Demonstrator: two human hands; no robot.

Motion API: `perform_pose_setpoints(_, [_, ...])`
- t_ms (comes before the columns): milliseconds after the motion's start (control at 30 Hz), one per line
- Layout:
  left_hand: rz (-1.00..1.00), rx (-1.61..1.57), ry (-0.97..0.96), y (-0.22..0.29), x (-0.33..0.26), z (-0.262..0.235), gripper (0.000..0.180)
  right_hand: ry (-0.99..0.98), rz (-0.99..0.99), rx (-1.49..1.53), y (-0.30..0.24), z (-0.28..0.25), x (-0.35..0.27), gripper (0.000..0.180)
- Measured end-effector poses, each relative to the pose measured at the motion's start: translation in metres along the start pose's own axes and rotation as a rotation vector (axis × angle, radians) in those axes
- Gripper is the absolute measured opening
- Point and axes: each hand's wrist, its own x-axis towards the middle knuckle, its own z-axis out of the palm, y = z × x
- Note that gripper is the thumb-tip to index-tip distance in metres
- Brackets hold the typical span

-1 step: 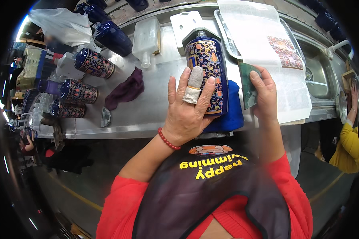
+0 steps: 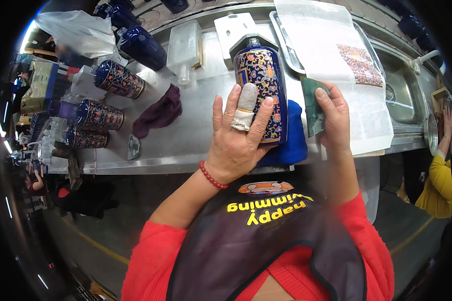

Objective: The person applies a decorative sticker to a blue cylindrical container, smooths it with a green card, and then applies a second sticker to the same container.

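My left hand (image 2: 232,148) lies palm down on a dark blue bottle (image 2: 282,118) with a floral band in gold, orange and blue. Its fingers are stretched and spread, one wearing a pale cloth finger cover (image 2: 245,103); the thumb is by the bottle's base, partly hidden. The bottle lies on its side, neck away from me, its upper end by a grey-white holder (image 2: 236,46). Under its right side shows a blue cloth (image 2: 295,145). To the right, my right hand (image 2: 335,118) pinches a thin, flat green scraper-like sheet (image 2: 312,108) between thumb and fingers, apart from the bottle.
White paper sheets (image 2: 366,118) with a patterned print cover a metal tray at right, beside a sink (image 2: 404,103). Left are a purple cloth (image 2: 160,113), a clear plastic box (image 2: 182,47) and several decorated bottles (image 2: 120,79). Another person's yellow sleeve (image 2: 437,185) shows far right.
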Motion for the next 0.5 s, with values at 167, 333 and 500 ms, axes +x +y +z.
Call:
perform_pose_setpoints(167, [0.013,0.048,-0.015,0.008,0.001,0.001,0.074,0.025,-0.022,-0.014,0.001,0.001,0.000,0.024])
perform_pose_setpoints(333, [0.037,-0.008,0.005,0.007,-0.002,0.004,0.060,-0.003,-0.016,-0.005,0.004,-0.003,-0.001,0.023])
perform_pose_setpoints(500, [-0.052,-0.051,0.060,0.006,-0.011,0.008,0.067,-0.004,-0.019,0.002,0.004,-0.009,-0.003,0.024])
